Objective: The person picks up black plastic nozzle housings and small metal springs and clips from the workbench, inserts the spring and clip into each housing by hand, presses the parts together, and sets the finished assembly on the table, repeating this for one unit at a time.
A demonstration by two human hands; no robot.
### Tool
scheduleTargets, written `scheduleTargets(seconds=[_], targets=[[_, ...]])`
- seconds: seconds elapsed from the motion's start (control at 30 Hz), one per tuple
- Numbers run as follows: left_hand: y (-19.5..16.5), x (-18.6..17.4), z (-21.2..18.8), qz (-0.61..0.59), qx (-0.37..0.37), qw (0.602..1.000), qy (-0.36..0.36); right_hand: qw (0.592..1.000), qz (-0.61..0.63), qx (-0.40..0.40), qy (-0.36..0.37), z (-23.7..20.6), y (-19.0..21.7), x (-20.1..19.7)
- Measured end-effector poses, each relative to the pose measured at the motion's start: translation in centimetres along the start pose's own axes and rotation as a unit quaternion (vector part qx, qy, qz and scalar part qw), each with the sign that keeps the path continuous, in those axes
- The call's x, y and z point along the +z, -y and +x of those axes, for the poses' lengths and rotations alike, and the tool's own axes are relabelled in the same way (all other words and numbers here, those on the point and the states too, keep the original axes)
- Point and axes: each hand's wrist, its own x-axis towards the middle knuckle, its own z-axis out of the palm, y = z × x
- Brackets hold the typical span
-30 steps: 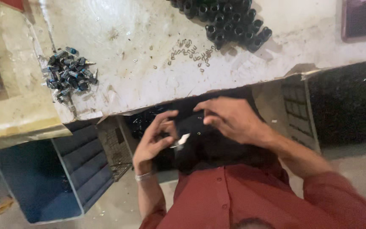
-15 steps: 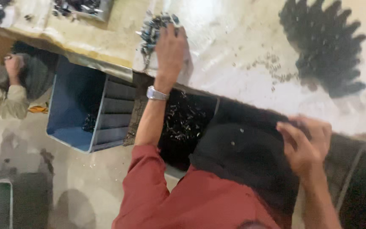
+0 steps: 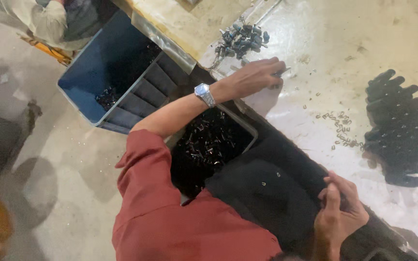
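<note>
**Inspector A:** Largest first: the scuffed pale work table (image 3: 364,58), then the blue plastic crate (image 3: 103,72) on the floor beside it, holding a few dark bits in one corner. Against the table edge sits a dark open bin (image 3: 209,145) full of small black and silvery parts.

**Inspector B:** And the hands?

**Inspector A:** The left hand (image 3: 253,76) reaches onto the table just beside the heap of small blue-grey metal fittings (image 3: 242,39); its fingers are drawn together at the tips, but whether they pinch a piece cannot be told. The right hand (image 3: 338,211) rests at the black cloth (image 3: 267,203) over the lap, fingers curled shut, contents hidden.

**Inspector B:** Step in hand?

**Inspector A:** By appearance, picking a fitting from the heap. The next move would call for a clean pinch on one piece.

**Inspector B:** Smaller items?

**Inspector A:** A cluster of black finned parts (image 3: 400,125) to the right, and scattered tiny metal clips (image 3: 338,126) near it.
</note>
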Motion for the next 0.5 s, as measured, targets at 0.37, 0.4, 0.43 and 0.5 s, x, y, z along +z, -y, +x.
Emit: scheduleTargets(seconds=[0.37,0.4,0.43,0.5], targets=[[-22.0,3.9,-4.0,-0.861,-0.245,0.439,-0.074,0.974,-0.175,-0.143,-0.015,0.6,1.0,2.6],[-22.7,4.7,-4.2,-0.876,-0.257,0.404,-0.061,0.962,-0.217,-0.167,-0.004,0.5,0.7,2.6],[-23.2,5.3,-4.4,-0.887,-0.269,0.372,-0.053,0.972,-0.184,-0.146,0.002,0.4,0.5,2.5],[-23.2,5.7,-4.5,-0.892,-0.278,0.351,-0.052,0.988,-0.109,-0.112,0.012,0.4,0.2,2.4]])
